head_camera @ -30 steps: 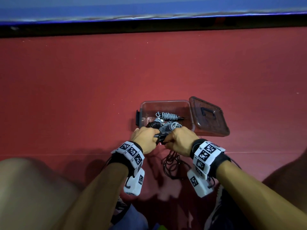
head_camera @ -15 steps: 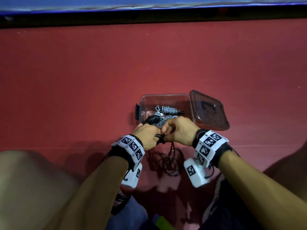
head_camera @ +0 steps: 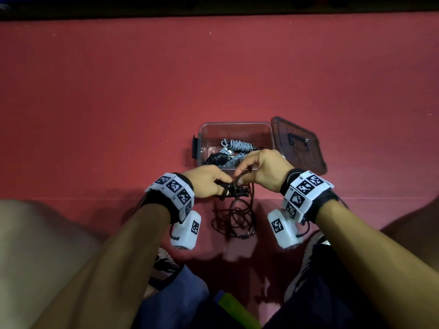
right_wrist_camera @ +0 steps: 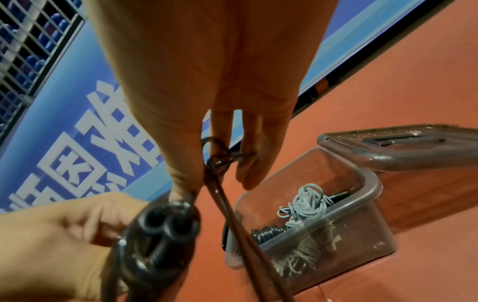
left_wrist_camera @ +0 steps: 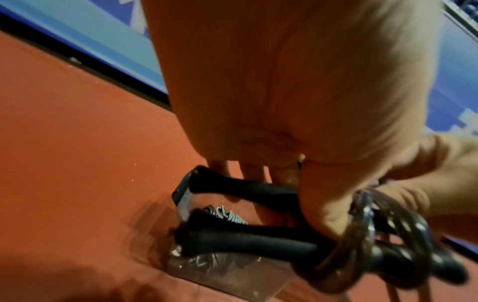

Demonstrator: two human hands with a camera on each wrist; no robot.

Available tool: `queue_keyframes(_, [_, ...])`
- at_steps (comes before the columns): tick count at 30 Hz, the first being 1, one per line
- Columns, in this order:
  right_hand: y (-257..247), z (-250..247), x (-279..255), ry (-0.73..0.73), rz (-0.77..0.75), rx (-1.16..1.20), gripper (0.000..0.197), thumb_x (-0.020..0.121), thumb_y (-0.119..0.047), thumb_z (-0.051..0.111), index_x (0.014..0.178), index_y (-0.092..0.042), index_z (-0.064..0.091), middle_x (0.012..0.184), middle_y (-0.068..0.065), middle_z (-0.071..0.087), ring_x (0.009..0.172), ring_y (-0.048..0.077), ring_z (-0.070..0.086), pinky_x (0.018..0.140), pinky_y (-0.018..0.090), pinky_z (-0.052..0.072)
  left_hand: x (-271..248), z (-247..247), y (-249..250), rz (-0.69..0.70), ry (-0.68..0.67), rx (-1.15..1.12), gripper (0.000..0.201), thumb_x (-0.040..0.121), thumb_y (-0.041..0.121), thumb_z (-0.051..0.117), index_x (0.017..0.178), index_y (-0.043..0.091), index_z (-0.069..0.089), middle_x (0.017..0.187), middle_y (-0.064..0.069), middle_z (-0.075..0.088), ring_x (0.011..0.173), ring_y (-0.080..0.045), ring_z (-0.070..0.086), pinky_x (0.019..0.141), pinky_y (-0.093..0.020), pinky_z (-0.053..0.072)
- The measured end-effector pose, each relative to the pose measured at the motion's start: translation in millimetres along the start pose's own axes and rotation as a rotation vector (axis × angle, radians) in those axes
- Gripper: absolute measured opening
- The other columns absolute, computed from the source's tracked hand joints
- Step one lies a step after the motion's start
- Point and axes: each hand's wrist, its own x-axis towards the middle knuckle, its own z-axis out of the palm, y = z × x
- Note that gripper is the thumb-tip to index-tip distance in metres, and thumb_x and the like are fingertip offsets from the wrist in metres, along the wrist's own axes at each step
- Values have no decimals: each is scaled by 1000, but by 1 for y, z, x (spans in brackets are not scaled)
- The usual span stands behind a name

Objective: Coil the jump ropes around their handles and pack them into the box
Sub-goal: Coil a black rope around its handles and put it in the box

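The left hand (head_camera: 206,184) is curled round the two black handles (left_wrist_camera: 248,239) of a jump rope, held side by side and pointing across toward the right. The right hand (head_camera: 266,169) pinches the dark cord (right_wrist_camera: 220,161) between thumb and fingers just above the handles, with a few turns already lying round their ends. The rest of the cord hangs down and lies in loose loops (head_camera: 237,217) on the red floor (head_camera: 95,115), between the forearms. Just beyond the hands sits the clear box (head_camera: 237,125), open, holding coiled ropes: a grey one (head_camera: 237,146) toward the far side and a black one (head_camera: 217,159) at the near left. Its tinted lid (head_camera: 301,143) rests tilted against the right side of the box.
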Motion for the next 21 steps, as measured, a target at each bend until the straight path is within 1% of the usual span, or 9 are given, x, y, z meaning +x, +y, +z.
queue_keyframes(2, [5, -2, 1, 37, 8, 44, 14, 71, -26, 88, 83, -28, 81, 92, -15, 73, 85, -11, 61, 77, -2, 37, -2, -5, -2, 26, 2, -108, 32, 96, 14, 68, 83, 44, 68, 68, 26, 64, 65, 8, 54, 74, -21, 42])
queue_keyframes(5, [13, 0, 1, 77, 46, 144, 11, 76, -26, 85, 86, -28, 82, 98, -15, 75, 94, -10, 64, 92, 7, 44, -2, -5, -7, 74, 21, -234, 30, 92, 19, 71, 83, 48, 74, 80, 17, 72, 77, -2, 59, 83, -29, 46])
queue_keyframes(7, [13, 2, 0, 50, 65, 286, 13, 80, -16, 82, 85, -28, 82, 98, -13, 76, 97, 0, 68, 95, 21, 51, -3, -4, -8, 106, 41, -367, 16, 87, 24, 72, 90, 39, 78, 91, -3, 76, 86, -11, 61, 90, -42, 50])
queue_keyframes(8, [11, 3, 0, 34, 55, 350, 19, 82, -10, 79, 83, -28, 81, 98, -11, 76, 98, 6, 70, 94, 27, 54, -3, -3, -9, 116, 60, -439, 15, 85, 23, 72, 93, 35, 79, 95, -9, 76, 89, -14, 63, 90, -44, 51])
queue_keyframes(11, [7, 2, 1, 46, -6, 346, 30, 90, -2, 68, 84, -29, 78, 97, -10, 75, 95, 6, 69, 94, 27, 53, -3, -3, -9, 139, 119, -608, 23, 91, 5, 70, 93, 25, 80, 93, -4, 76, 90, -15, 67, 88, -32, 51])
queue_keyframes(14, [2, 2, -1, 27, -7, 322, 32, 95, 3, 58, 90, -25, 72, 89, -12, 73, 84, 6, 65, 85, 26, 54, -4, -5, -4, 187, 164, -725, 23, 91, -3, 65, 108, 10, 74, 94, -3, 77, 90, -15, 71, 83, -24, 54])
queue_keyframes(16, [-2, 5, -5, 11, 36, 400, 34, 97, 7, 52, 89, -22, 67, 79, -8, 70, 74, 10, 66, 72, 27, 55, -4, -6, 0, 222, 174, -758, 24, 91, -6, 63, 109, 7, 71, 94, 1, 78, 90, -12, 72, 82, -20, 55])
queue_keyframes(18, [-2, 8, -6, -6, 55, 412, 24, 97, 3, 56, 87, -16, 65, 72, 1, 67, 64, 15, 66, 61, 27, 54, -2, -6, 2, 249, 192, -768, 22, 91, -6, 63, 109, 5, 71, 98, 0, 77, 93, -12, 73, 85, -22, 55])
queue_keyframes(21, [4, 11, -3, 4, 34, 284, 10, 94, -8, 66, 85, -10, 67, 61, -6, 61, 53, 10, 58, 55, 25, 48, 0, -4, 0, 243, 263, -769, 23, 94, -4, 62, 111, 8, 72, 105, -8, 75, 96, -15, 71, 89, -25, 55])
